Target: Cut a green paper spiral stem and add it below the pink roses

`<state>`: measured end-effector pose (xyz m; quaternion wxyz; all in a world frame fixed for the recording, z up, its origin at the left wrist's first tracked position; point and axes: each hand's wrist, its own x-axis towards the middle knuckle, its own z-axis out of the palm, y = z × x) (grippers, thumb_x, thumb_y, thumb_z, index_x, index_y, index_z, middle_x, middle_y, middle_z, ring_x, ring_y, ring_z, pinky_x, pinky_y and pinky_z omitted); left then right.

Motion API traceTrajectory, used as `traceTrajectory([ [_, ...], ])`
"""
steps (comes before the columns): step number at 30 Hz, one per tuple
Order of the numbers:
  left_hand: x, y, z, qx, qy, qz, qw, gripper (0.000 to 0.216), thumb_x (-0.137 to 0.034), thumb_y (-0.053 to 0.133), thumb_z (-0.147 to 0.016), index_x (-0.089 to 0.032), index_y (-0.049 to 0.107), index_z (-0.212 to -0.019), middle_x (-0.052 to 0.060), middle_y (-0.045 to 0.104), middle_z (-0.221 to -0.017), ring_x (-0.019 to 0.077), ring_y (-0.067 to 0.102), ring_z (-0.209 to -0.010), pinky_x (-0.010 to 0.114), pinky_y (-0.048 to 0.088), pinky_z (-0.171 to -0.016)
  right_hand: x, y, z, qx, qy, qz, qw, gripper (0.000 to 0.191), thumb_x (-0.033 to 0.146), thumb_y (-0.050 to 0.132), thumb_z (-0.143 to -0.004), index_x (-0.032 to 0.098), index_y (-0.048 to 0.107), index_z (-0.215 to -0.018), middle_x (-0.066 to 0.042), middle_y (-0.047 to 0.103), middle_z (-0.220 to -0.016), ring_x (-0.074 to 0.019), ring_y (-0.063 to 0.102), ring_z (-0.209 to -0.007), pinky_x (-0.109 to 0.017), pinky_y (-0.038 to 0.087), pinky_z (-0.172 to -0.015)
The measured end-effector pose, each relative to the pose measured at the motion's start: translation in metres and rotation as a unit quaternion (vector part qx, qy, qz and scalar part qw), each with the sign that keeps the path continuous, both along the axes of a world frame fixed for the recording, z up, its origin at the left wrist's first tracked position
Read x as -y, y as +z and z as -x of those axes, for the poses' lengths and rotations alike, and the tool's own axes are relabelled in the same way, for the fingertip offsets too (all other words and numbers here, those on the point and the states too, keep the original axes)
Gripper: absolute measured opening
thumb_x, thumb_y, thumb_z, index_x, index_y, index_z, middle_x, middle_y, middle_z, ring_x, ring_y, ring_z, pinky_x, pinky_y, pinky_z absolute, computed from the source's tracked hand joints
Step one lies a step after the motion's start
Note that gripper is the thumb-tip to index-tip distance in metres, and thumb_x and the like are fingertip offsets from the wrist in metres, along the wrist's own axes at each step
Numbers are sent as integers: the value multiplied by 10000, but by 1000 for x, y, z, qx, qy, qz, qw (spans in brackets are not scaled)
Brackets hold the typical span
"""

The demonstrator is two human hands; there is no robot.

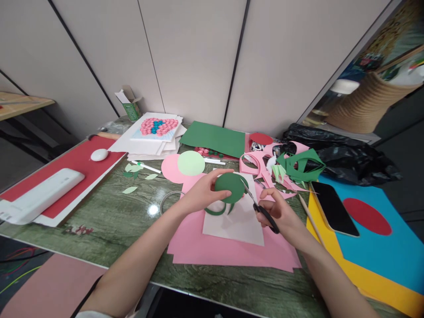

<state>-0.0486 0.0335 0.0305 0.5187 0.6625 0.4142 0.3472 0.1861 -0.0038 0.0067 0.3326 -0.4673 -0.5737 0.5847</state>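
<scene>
My left hand pinches a dark green paper circle just above the table, with a curled green trimming hanging below it. My right hand grips black-handled scissors, whose blades point up and left into the circle's right edge. Under both hands lie a pale sheet and a stack of pink paper.
The green marble table carries paper scraps. A phone rests on yellow and blue sheets at right, beside a wooden stick. A white device and mouse lie at left. A green sheet and a beaded heart picture are behind.
</scene>
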Motion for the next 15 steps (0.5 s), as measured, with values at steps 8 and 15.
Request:
traceTrajectory([
  [8, -2, 0, 1, -2, 15, 1, 1000, 494, -202, 586, -762, -279, 494, -1241, 43, 588, -1133, 140, 563, -786, 274, 487, -664, 1, 2, -1, -19, 2, 0, 1000, 325, 305, 639, -792, 286, 340, -919, 102, 420, -574, -81, 343, -512, -210, 276, -515],
  [15, -1, 3, 1, 35, 15, 26, 999, 482, -163, 585, -760, -241, 504, -1228, 55, 610, -1110, 159, 599, -860, 292, 506, -729, 0, 1, -2, -19, 3, 7, 1000, 337, 302, 650, -785, 290, 341, -919, 104, 415, -575, -81, 331, -502, -211, 275, -509],
])
